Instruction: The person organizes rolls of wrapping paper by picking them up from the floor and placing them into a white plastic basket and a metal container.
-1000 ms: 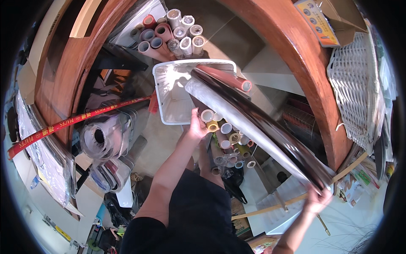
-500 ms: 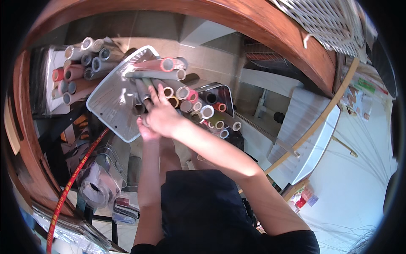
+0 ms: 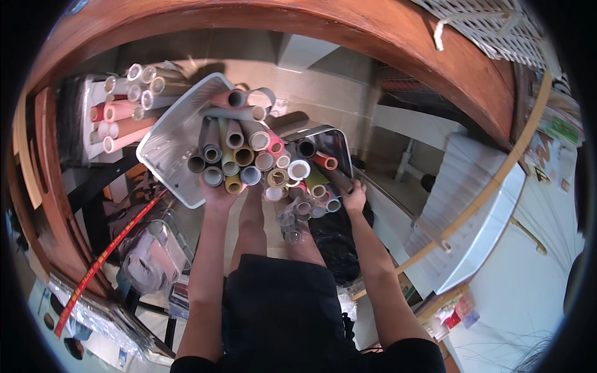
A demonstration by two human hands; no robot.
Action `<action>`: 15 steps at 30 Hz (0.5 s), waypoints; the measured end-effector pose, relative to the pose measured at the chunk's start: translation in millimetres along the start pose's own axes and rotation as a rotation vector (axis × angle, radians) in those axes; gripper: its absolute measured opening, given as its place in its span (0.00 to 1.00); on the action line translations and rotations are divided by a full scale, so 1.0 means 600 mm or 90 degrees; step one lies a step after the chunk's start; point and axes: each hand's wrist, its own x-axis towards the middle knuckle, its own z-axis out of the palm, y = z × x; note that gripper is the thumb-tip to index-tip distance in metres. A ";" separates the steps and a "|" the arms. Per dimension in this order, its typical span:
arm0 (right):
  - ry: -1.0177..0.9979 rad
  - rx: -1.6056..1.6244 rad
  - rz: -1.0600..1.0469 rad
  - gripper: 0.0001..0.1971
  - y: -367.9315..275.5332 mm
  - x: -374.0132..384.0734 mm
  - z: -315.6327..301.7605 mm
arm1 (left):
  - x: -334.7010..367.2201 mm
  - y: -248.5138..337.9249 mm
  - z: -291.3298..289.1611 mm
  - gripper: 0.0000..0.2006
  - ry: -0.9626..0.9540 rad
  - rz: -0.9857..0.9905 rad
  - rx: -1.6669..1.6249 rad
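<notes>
Many rolls of film or paper [image 3: 244, 155], in grey, green, pink, yellow and white, lie stacked with their round open ends facing me. They spread from a clear plastic bin [image 3: 171, 177], tipped open toward me, across to a dark bin [image 3: 347, 148] on the right. My left hand [image 3: 219, 198] is under the lower left rolls, and its fingers are hidden behind them. At the right side of the dark bin, my right hand [image 3: 356, 198] is closed round its edge. An orange-ended roll [image 3: 325, 161] rests inside this bin.
More rolls [image 3: 134, 102] are stacked at the far left. A red printed strap [image 3: 112, 250] runs down the left side. Black plastic [image 3: 336, 242] lies below the dark bin. A white tub [image 3: 463, 217] stands at right, crossed by a wooden strip [image 3: 491, 186]. A wooden beam [image 3: 249, 13] arches overhead.
My right hand has left the rolls on the left and moved right to the dark bin's edge. My left hand stays below the rolls, whose ends now show more fully.
</notes>
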 end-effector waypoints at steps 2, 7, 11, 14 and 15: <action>0.049 -0.026 -0.112 0.23 -0.043 -0.015 -0.037 | 0.007 0.014 -0.026 0.33 -0.014 0.012 0.009; 0.142 0.040 -0.243 0.22 -0.160 -0.168 -0.423 | -0.011 -0.003 0.010 0.31 -0.044 0.025 0.002; 0.136 0.130 -0.521 0.29 -0.106 -0.277 -0.804 | -0.025 0.005 -0.019 0.35 0.083 0.066 -0.025; 0.210 0.297 -0.500 0.33 -0.074 -0.380 -1.002 | -0.020 -0.006 -0.005 0.33 0.104 0.036 -0.001; 0.240 0.307 -0.522 0.33 -0.093 -0.391 -1.020 | -0.013 -0.005 -0.012 0.32 0.090 0.029 0.016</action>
